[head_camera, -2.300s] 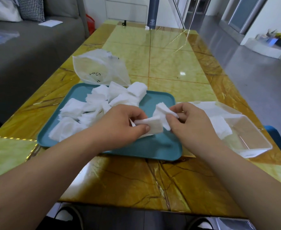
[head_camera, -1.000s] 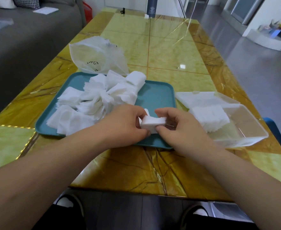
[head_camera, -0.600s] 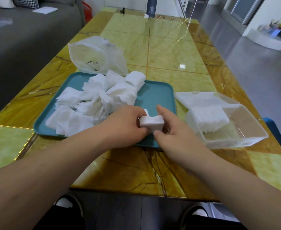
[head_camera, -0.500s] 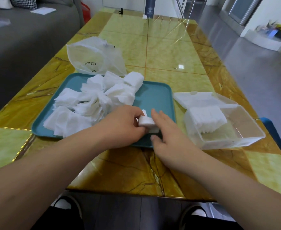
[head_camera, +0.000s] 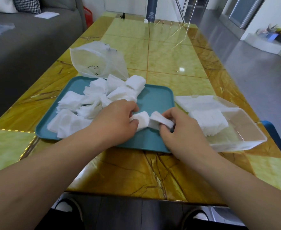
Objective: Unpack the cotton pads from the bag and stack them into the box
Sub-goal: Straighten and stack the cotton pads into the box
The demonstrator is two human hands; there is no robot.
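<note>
Mid-frame over the teal tray [head_camera: 153, 98], left hand [head_camera: 114, 120] and right hand [head_camera: 181, 130] each pinch a small wad of cotton pads [head_camera: 140, 119], apparently squaring them, with a loose heap [head_camera: 93, 103] left of them; the next move likely calls for setting the wads squarely onto the stack [head_camera: 207, 122] in the clear box [head_camera: 246, 141] at right.

Soft, fluffy white cotton pads [head_camera: 93, 103] lie on a smooth teal plastic tray [head_camera: 154, 97]. Beside the tray: a clear plastic box [head_camera: 246, 130] on the shiny marble-look table [head_camera: 169, 52].
</note>
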